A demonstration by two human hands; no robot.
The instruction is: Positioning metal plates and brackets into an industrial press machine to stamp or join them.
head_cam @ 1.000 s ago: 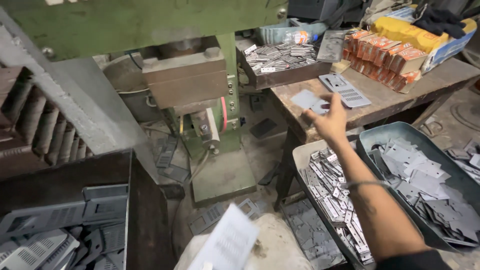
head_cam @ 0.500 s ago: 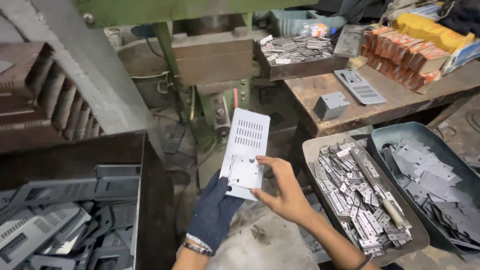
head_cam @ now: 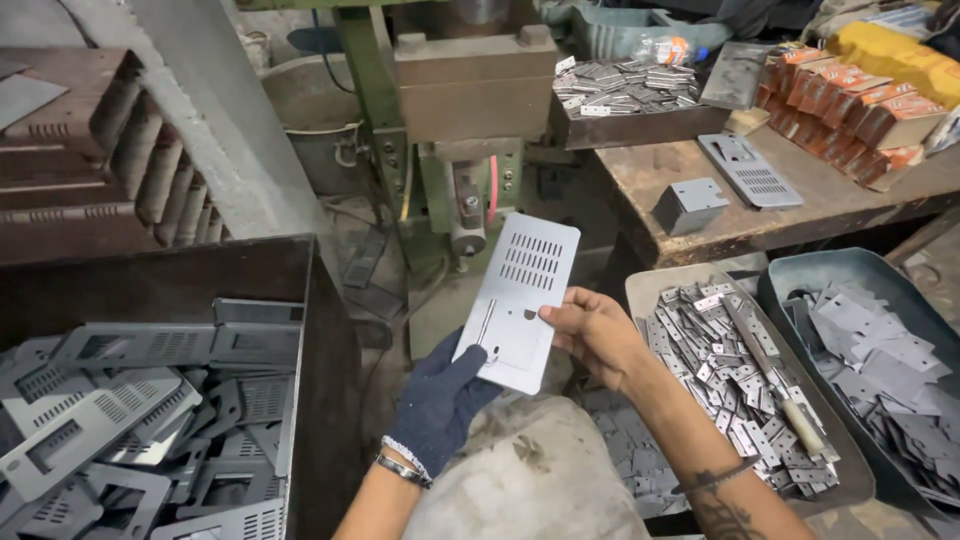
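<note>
Fingers [head_cam: 560, 316] of the bare right hand [head_cam: 600, 335] pinch the right edge of the vented sheet-metal plate [head_cam: 520, 298]; the gloved left hand [head_cam: 445, 395] is clamped on its lower left corner from underneath. Plate is held flat-face up to the camera, tilted, mid-air, just in front of the green press [head_cam: 455, 130].

Left of the plate: dark bin [head_cam: 320, 330] heaped with similar slotted panels, looks like the bulk pile. Right of the plate: tray [head_cam: 640, 290] of small hinge-like stampings, then a grey tub [head_cam: 850, 265] of flat blanks. Beyond the plate, on the table [head_cam: 650, 190]: one bent bracket [head_cam: 690, 205], one more vented plate [head_cam: 750, 170], orange boxes [head_cam: 850, 100].

Judgement: one piece in hand, not yet at the press die; the full bin suggests plenty left.
</note>
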